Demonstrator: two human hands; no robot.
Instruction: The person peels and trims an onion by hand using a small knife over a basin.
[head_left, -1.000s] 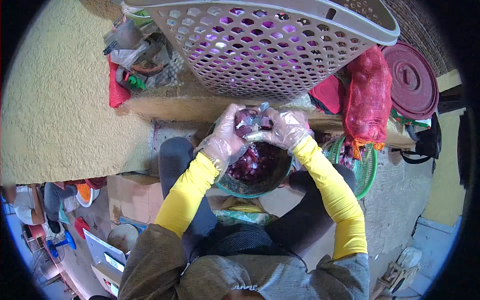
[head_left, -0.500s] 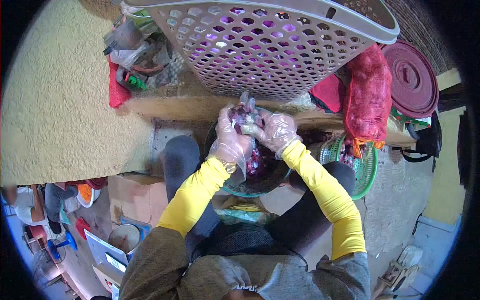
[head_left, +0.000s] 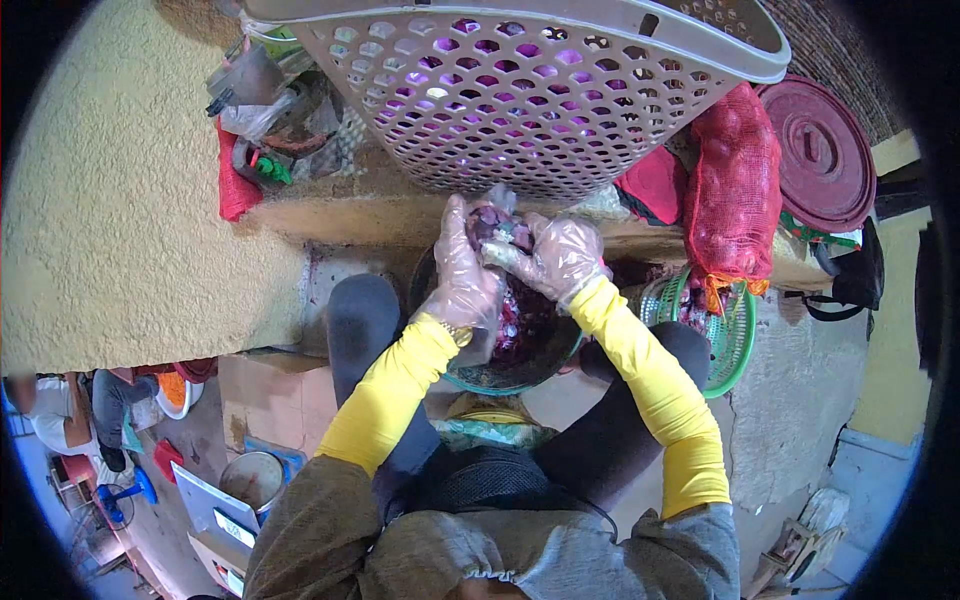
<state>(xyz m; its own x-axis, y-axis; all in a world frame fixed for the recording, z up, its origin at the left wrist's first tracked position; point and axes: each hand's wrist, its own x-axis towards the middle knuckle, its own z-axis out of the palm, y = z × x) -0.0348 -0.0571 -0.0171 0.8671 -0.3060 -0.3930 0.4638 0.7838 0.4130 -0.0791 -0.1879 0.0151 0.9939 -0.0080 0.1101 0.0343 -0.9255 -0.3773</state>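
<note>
Both hands wear clear plastic gloves over the dark round tub [head_left: 480,378] between the knees. My left hand [head_left: 463,275] is closed round a clump of purple-red onions [head_left: 497,228] with clear plastic at its top. Pressed against the right side of that clump is my right hand [head_left: 565,258], its fingers bent; a pale finger-like end points at the onions, and whether it is a covered finger or a held piece is unclear. Purple peels and pieces [head_left: 520,320] lie in the tub below.
A large perforated basket [head_left: 530,110] of purple things stands ahead. To the right are a red net bag of onions [head_left: 737,190], a maroon lid [head_left: 815,150] and a green basket [head_left: 742,345]. Another person [head_left: 55,405] is at the far left, near a blue fan [head_left: 128,495].
Both hands have shifted slightly left and closer together over the tub since the first frame. My left hand has since opened a little round the onions.
</note>
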